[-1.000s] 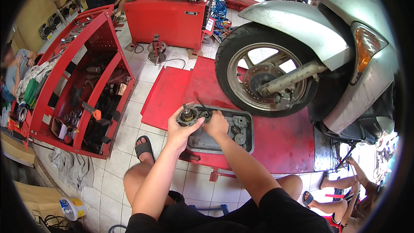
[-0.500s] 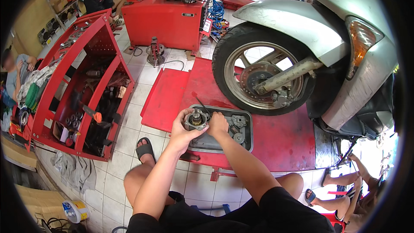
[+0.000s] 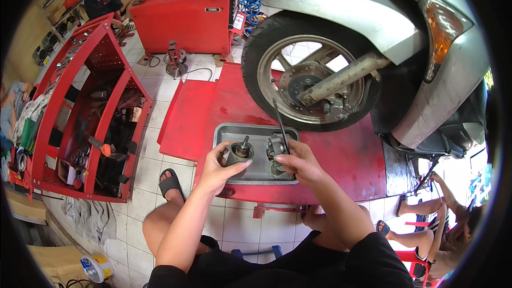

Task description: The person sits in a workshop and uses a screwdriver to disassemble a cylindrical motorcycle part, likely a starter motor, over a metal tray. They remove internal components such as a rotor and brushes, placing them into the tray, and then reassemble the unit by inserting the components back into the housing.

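My left hand [image 3: 214,173] is closed round a round metal housing [image 3: 234,156] with a shaft standing up out of its open top. A thin dark rod-like tool [image 3: 279,117] rises, slightly tilted, from the closed fingers of my right hand [image 3: 304,165]; its lower end is hidden by them. Both hands are over the near part of a grey metal tray [image 3: 226,128]. Grey cast metal parts [image 3: 274,144] sit in the tray's right side, just beside my right fingertips and partly hidden by them.
The tray rests on a red lift platform [image 3: 341,168]. Beyond it stands a scooter's front wheel [image 3: 255,82]. To the left is a red tool cabinet [image 3: 127,80] with tools. A red machine [image 3: 184,26] stands behind. Another person [image 3: 440,234] sits at lower right.
My right hand has moved right, away from the housing, and the tool now points more upright. My left hand still holds the housing. The whole view has shifted slightly.
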